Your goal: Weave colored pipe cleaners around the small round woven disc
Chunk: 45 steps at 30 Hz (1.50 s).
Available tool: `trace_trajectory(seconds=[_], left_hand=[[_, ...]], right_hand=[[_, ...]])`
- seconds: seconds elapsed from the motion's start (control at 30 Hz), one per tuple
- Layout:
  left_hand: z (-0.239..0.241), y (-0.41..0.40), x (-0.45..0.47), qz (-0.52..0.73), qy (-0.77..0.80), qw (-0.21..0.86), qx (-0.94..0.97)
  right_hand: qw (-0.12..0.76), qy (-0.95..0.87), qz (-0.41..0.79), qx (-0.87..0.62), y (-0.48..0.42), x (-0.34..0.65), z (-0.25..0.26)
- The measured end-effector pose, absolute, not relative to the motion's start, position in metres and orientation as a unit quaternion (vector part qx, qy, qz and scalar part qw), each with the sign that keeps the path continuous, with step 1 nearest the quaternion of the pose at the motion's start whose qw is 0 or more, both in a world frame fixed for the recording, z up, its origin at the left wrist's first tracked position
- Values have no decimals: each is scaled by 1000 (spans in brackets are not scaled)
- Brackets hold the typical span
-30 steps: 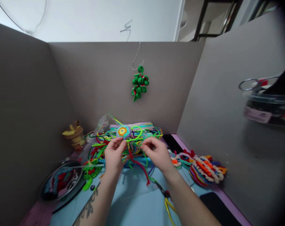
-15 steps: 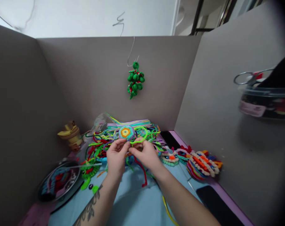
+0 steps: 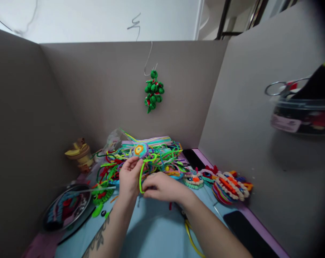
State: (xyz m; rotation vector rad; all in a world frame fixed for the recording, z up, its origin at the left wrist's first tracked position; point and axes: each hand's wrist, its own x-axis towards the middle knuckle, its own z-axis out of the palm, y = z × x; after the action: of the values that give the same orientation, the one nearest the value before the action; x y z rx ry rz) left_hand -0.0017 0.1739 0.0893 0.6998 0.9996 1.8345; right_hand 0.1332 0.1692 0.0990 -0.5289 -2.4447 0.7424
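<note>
Disc [image 3: 140, 150] is pinched at its rim by the left hand [image 3: 130, 178]; lime stem [image 3: 141, 178], angled toward the near edge of the bench [image 3: 154, 229], by the right hand [image 3: 162, 187].

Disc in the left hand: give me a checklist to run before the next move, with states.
1. Disc held: ok, left hand pinches its lower edge.
2. Lime stem in the right hand's grip: ok, near its lower bend.
3. Disc's front uncovered: ok, orange ring visible.
4. Stem fixed to disc: cannot tell, fingers hide the join.
5. Yellow-handled tool fully visible: not ok, right forearm covers part.
</note>
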Motion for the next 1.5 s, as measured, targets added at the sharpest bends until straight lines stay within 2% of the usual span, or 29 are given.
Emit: trace_trajectory(seconds=[0.07,0.17,0.27,0.63,0.87,1.07,1.33,1.5], left_hand=[[89,174,-1,747,398,450,285],[86,173,0,751,390,438,305],[86,169,2,732,400,439,334],[95,158,8,685,403,487,363],[92,160,7,678,394,503,364],[95,159,6,682,432,449,383],[94,159,3,685,469,328,451],[96,159,-1,657,460,387,455]], right_hand=[[347,-858,261,-274,169,136,101],[521,-752,147,-377,171,141,103],[588,-721,54,-362,174,144,103],[608,-692,75,-383,186,152,99],[592,-675,214,-384,193,150,95],[579,-653,327,-363,194,140,90],[558,-662,348,-359,190,135,90],[567,-663,324,-367,190,138,92]])
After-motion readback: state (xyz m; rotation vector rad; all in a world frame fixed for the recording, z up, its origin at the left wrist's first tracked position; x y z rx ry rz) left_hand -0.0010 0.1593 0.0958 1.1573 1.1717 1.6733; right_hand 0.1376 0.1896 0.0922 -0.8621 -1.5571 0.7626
